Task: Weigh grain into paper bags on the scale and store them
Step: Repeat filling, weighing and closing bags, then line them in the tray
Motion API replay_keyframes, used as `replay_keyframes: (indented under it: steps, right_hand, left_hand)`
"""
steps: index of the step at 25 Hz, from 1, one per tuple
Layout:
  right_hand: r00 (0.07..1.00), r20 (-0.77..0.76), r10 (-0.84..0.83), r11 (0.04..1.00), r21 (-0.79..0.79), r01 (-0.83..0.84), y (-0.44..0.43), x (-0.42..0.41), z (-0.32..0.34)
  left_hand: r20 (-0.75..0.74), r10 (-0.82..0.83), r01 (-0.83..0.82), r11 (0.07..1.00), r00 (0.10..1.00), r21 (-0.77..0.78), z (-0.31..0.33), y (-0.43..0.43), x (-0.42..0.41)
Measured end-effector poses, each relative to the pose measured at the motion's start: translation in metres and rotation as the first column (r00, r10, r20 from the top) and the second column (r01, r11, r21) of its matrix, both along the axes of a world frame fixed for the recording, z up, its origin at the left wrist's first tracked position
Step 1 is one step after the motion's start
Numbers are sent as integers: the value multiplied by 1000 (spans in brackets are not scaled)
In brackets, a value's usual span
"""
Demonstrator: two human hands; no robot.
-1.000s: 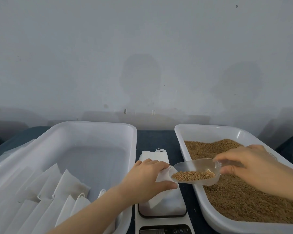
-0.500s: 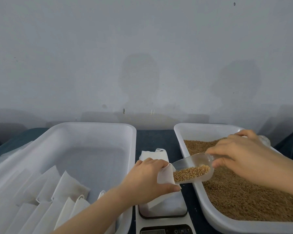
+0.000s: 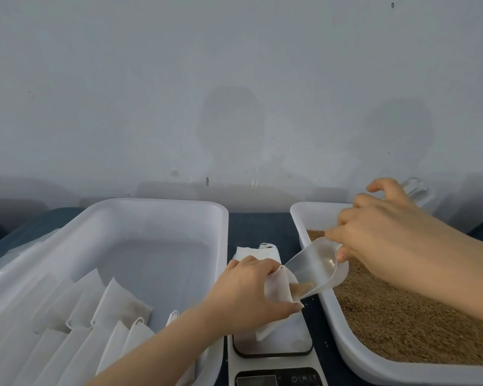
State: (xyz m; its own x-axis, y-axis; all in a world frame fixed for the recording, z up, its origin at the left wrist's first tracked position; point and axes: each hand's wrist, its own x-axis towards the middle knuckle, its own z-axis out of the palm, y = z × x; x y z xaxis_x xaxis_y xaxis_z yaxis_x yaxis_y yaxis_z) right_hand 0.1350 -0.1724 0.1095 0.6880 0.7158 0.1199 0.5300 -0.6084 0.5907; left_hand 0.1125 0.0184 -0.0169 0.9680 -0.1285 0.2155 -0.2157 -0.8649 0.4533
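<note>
Left grip (image 3: 246, 292) is pinching the floppy white paper bag (image 3: 275, 286) by its rim, likely its best hold, over the white scale (image 3: 290, 339) at six o'clock; right grip (image 3: 385, 240) is clasping the tilted clear plastic scoop (image 3: 315, 267).

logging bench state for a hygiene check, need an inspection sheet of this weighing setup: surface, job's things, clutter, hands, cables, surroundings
surface: dark blue table, mostly covered by the containers.
job's things: scoop tipped mouth-down into the paper bag, grain sliding in; the bag's lower end lies on the scale, display cut off; grain tray at right, well filled; tub at left with bags lined up at its near end; stack of flat bags behind the scale.
clutter: a few loose grains on the table right of the scale.
hands: left hand holds the bag's mouth; right hand grips the scoop.
cables: nothing seen.
surroundings: plain grey wall, faintly stained.
</note>
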Motion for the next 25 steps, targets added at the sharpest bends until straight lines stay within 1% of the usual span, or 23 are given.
replay_keyframes:
  steps: [5,7,9,11,14,18,20,22,23,24,25]
  right_hand:
    - [973,201,112,993,-68,-100,17,-14,6]
    - [954,248,167,985,3,-173,16,-15,5]
    - [943,276,185,979,35,-202,14,-14,-1]
    - [930,315,191,976,40,-214,11,-11,-6]
    - [939,304,162,975,98,-200,0,-8,-11]
    - [959,238,155,952,225,-210,-17,-9,-12]
    - [983,122,137,943,289,-167,-26,-8,-10]
    - [995,-101,-12,935,351,48,-35,-5,-9]
    - [979,-190,-79,900,409,152,-41,-1,-11]
    - [959,-257,-118,833,500,237,-48,4,-15]
    - [951,-279,-137,744,605,284,-54,12,-21]
  left_hand:
    - [-79,18,-25,996,997,-88,-2,0,3]
    - [-93,33,-39,997,995,-61,-3,1,3]
    - [-102,53,-56,998,993,-19,-3,0,3]
    - [-117,71,-73,997,991,-14,-2,0,3]
    - [-109,86,-88,996,990,-14,-1,0,3]
    - [-90,91,-93,995,992,-19,-2,0,4]
    - [-86,86,-88,996,993,-15,-2,0,4]
    - [-81,77,-79,997,994,-22,-2,1,3]
    - [-78,74,-76,997,994,-29,-2,1,3]
    - [-76,71,-73,997,995,-35,-1,0,4]
    - [-76,67,-70,997,995,-39,-1,0,4]
